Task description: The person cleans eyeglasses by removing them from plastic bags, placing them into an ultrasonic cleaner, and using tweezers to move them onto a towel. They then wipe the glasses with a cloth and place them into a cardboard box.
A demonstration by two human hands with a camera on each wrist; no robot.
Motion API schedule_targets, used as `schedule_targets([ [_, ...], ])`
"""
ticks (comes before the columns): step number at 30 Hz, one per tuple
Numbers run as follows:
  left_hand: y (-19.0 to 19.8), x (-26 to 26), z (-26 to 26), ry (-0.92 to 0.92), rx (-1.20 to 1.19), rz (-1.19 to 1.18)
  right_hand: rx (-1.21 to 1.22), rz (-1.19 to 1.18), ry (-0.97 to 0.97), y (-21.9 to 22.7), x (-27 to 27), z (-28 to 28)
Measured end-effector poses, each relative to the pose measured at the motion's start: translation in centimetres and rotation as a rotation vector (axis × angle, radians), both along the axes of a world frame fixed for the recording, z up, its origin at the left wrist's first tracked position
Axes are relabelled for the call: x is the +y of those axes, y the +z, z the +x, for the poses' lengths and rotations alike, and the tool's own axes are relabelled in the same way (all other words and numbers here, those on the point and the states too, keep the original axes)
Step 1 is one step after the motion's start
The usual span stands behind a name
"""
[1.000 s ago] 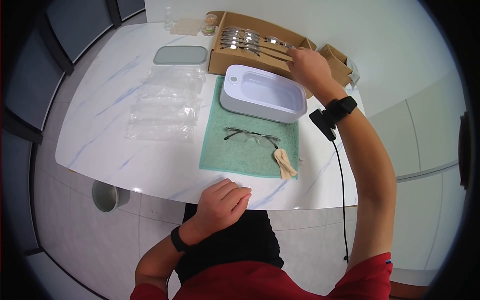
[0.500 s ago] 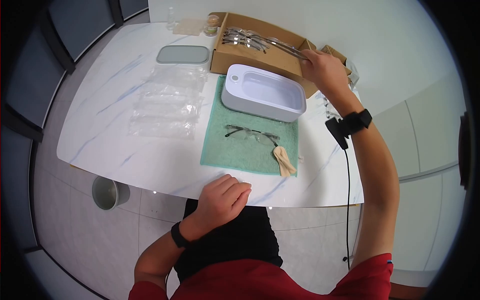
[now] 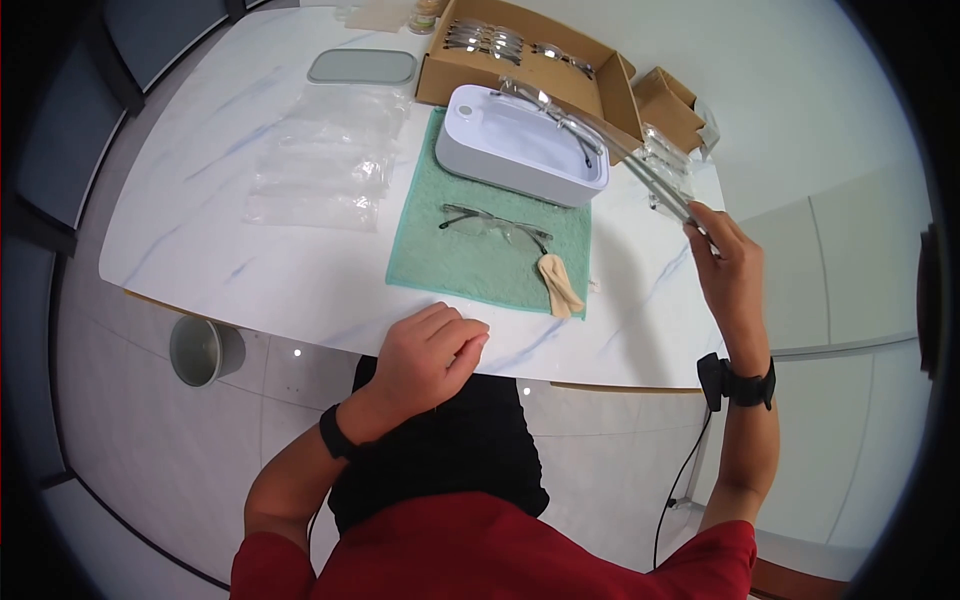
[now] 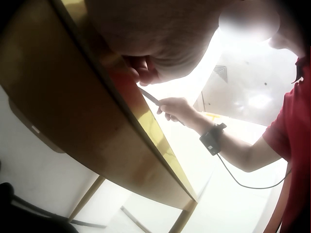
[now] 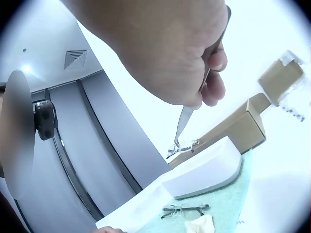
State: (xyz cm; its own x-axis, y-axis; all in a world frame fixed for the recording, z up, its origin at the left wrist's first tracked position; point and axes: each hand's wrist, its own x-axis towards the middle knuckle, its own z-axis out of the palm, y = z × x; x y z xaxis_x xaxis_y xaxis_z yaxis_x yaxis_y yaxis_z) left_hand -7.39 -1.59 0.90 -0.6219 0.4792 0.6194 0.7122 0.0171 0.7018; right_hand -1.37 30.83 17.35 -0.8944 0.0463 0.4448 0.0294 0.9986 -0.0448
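Observation:
My right hand grips long metal tweezers, also visible as tweezers in the right wrist view. Their tips hold a pair of clear-lens glasses over a white cleaner tub. Below the tub, a second pair of glasses lies on a green towel. A beige cloth sleeve covers the end of one temple. My left hand rests near the table's front edge, fingers loosely curled, holding nothing.
Behind the tub is a cardboard box with several glasses. A smaller carton and wrapped glasses sit at the right. Clear plastic bags and a grey lid lie left; a bin stands on the floor.
My right hand has drawn back from the cardboard box toward the right front, bringing glasses out in the tweezers to above the tub. My left hand stays near the edge; the head view has tilted down.

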Motion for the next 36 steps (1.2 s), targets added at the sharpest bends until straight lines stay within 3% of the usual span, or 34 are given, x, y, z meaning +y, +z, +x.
schedule_targets([
  [9,-0.1,0.0,0.2,0.042,-0.025,-0.045,-0.155,-0.002,0.009,-1.3,1.1,-0.5],
  [12,-0.3,0.1,0.2,0.049,-0.032,-0.036,-0.043,-0.099,-0.021,-1.3,1.9,0.6],
  [15,-0.4,0.4,0.2,0.050,-0.027,-0.015,0.031,-0.228,-0.076,-1.5,3.2,2.4],
  [19,-0.3,0.4,0.4,0.051,-0.055,-0.034,0.206,-0.691,-0.108,-2.5,4.3,4.3],
  [24,-0.4,0.4,0.4,0.057,-0.057,-0.028,0.097,-0.824,-0.283,-7.3,3.9,6.3],
  [30,-0.4,0.5,0.5,0.066,-0.040,-0.048,-0.018,-0.740,-0.432,-10.6,4.0,5.2],
  [33,-0.4,0.5,0.6,0.073,-0.049,-0.049,-0.086,-0.397,-0.422,-12.9,6.2,3.9],
  [36,-0.4,0.4,0.5,0.076,-0.045,-0.050,-0.162,-0.336,-0.448,-12.4,4.9,2.6],
])
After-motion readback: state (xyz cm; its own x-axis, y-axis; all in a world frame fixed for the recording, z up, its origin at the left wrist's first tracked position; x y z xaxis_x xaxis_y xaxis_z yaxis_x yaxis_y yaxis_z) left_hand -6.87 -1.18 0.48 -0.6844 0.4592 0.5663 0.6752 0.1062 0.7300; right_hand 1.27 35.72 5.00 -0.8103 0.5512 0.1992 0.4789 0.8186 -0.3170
